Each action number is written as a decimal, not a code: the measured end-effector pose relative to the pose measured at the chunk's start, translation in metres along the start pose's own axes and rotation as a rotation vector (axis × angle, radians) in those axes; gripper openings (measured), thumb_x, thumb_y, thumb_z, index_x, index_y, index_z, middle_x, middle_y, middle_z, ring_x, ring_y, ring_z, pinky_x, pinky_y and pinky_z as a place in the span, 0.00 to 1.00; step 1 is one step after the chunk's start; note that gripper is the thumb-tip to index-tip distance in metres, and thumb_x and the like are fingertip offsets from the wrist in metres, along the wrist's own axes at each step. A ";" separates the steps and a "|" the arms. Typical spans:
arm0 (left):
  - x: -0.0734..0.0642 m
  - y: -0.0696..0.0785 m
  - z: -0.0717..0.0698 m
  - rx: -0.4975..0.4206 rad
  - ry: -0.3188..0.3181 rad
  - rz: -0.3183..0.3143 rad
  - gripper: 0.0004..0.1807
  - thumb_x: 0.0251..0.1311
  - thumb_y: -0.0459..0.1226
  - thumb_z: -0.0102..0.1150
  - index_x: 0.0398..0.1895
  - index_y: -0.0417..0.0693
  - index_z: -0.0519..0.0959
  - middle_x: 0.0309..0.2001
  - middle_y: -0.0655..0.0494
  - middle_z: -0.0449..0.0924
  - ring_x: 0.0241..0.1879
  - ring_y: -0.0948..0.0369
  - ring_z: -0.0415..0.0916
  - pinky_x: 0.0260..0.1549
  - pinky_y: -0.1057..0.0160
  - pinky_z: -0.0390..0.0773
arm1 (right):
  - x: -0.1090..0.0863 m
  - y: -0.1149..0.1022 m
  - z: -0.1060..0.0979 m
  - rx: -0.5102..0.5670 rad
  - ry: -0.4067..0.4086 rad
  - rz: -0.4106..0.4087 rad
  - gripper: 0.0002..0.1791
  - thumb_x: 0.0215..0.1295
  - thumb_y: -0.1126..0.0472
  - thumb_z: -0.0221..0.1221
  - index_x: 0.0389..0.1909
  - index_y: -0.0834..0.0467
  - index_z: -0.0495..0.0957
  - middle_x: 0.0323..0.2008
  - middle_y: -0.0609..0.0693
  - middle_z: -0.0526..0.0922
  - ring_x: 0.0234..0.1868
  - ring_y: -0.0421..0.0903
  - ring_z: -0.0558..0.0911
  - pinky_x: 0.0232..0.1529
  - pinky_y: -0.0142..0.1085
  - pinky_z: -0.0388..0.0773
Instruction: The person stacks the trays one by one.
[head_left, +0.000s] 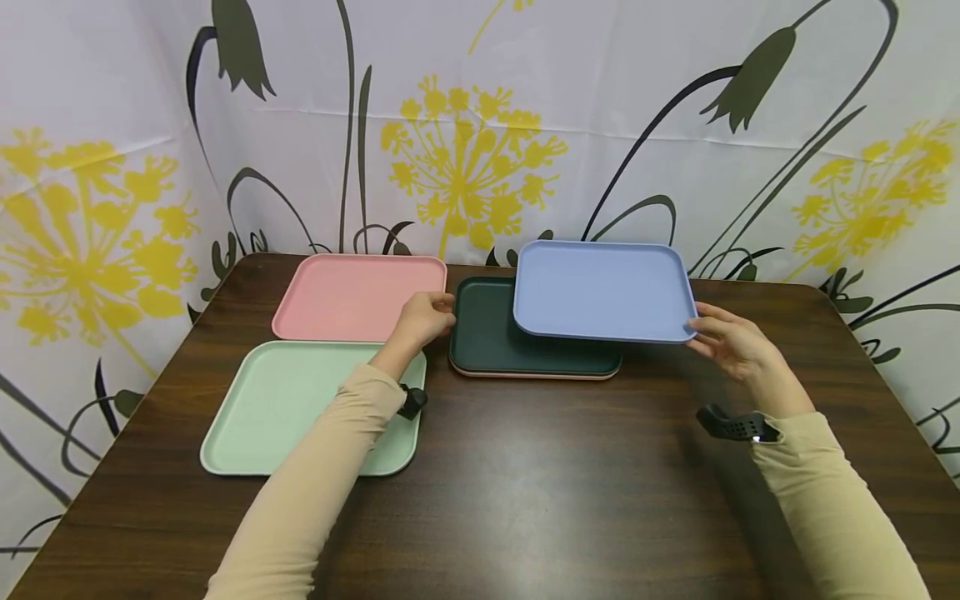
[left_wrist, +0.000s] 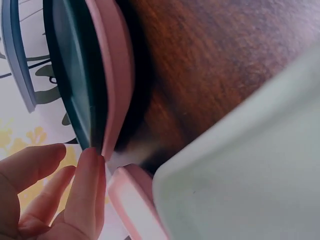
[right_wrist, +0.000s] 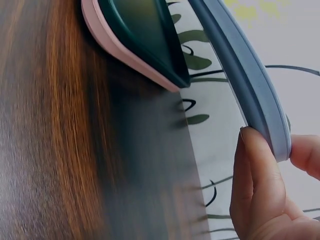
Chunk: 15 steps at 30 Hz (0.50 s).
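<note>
My right hand [head_left: 738, 348] pinches the right front corner of a light blue tray [head_left: 603, 287], thumb on one side and fingers on the other. The blue tray is raised and overlaps a dark green tray [head_left: 487, 337] in the head view. Under the green tray, a pink tray's edge [left_wrist: 117, 65] shows. My left hand [head_left: 423, 321] is at the left edge of this stack. In the left wrist view its fingertips touch the green tray's corner, while the thumb stands apart from it.
A separate pink tray [head_left: 360, 292] lies at the back left of the brown wooden table [head_left: 540, 500]. In front of it lies a pale green tray [head_left: 285, 408], partly covered by my left forearm. A flower-printed cloth [head_left: 600, 167] hangs behind the table.
</note>
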<state>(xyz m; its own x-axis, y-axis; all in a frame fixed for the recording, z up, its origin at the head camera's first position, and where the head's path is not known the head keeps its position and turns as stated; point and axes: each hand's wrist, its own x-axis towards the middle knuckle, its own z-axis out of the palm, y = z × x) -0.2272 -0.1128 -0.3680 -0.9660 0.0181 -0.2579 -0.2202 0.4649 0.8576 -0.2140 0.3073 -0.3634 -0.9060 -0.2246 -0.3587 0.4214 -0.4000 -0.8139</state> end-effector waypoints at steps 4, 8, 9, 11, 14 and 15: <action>-0.001 0.004 -0.002 -0.008 0.015 0.022 0.24 0.63 0.26 0.47 0.64 0.35 0.68 0.59 0.36 0.74 0.56 0.47 0.75 0.54 0.56 0.81 | 0.000 0.002 0.007 -0.010 -0.013 -0.006 0.18 0.64 0.78 0.49 0.31 0.54 0.83 0.30 0.49 0.82 0.31 0.43 0.85 0.33 0.31 0.86; -0.003 0.008 -0.002 -0.059 -0.003 0.018 0.24 0.65 0.28 0.47 0.65 0.35 0.67 0.60 0.36 0.73 0.57 0.47 0.74 0.55 0.55 0.80 | 0.001 0.004 0.013 -0.033 -0.023 -0.009 0.19 0.65 0.78 0.49 0.31 0.53 0.82 0.31 0.49 0.82 0.31 0.42 0.85 0.34 0.30 0.86; -0.003 0.009 -0.002 -0.074 -0.009 0.017 0.24 0.66 0.28 0.46 0.66 0.35 0.67 0.60 0.36 0.73 0.58 0.46 0.74 0.56 0.55 0.80 | 0.001 0.005 0.015 -0.037 -0.026 -0.010 0.19 0.65 0.78 0.48 0.32 0.53 0.81 0.31 0.48 0.82 0.31 0.42 0.84 0.34 0.30 0.86; -0.004 0.011 -0.003 -0.102 -0.019 0.017 0.24 0.66 0.29 0.45 0.66 0.35 0.66 0.61 0.35 0.72 0.59 0.45 0.73 0.56 0.54 0.79 | 0.002 0.006 0.018 -0.044 -0.032 -0.010 0.18 0.65 0.78 0.48 0.32 0.53 0.81 0.31 0.48 0.82 0.32 0.42 0.84 0.34 0.30 0.86; -0.006 0.012 -0.003 -0.140 -0.028 0.017 0.24 0.67 0.29 0.45 0.67 0.34 0.65 0.61 0.35 0.71 0.58 0.45 0.74 0.55 0.57 0.80 | 0.003 0.009 0.022 -0.065 -0.038 -0.012 0.17 0.65 0.77 0.49 0.34 0.53 0.79 0.32 0.48 0.82 0.31 0.42 0.85 0.34 0.30 0.86; -0.006 0.013 -0.003 -0.156 -0.032 0.017 0.24 0.68 0.29 0.44 0.67 0.34 0.65 0.61 0.35 0.71 0.56 0.45 0.75 0.53 0.59 0.81 | 0.003 0.009 0.024 -0.072 -0.041 -0.013 0.17 0.65 0.77 0.49 0.34 0.52 0.79 0.32 0.48 0.82 0.31 0.42 0.85 0.34 0.30 0.86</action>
<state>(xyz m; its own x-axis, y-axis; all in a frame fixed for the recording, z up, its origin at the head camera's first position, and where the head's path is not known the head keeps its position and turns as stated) -0.2246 -0.1096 -0.3544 -0.9655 0.0536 -0.2549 -0.2250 0.3216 0.9198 -0.2116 0.2816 -0.3611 -0.9086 -0.2562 -0.3298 0.4040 -0.3386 -0.8498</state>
